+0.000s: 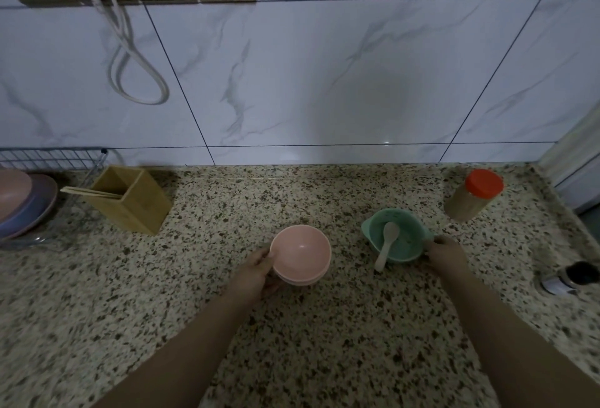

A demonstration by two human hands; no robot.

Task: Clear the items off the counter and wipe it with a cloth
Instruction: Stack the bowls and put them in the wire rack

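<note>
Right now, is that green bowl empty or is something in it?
Not empty: a white spoon lies in the green bowl, its handle sticking out over the near rim. Any food residue cannot be told.

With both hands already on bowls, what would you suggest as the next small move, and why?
Probably lift both together: the left hand grips the stacked pink bowls, the right hand holds the green bowl with its white spoon, so keep that one level.

Left hand (259, 272) curled in a grasp (thumb on top), right hand (446, 253) likewise, both forearms extended forward
</note>
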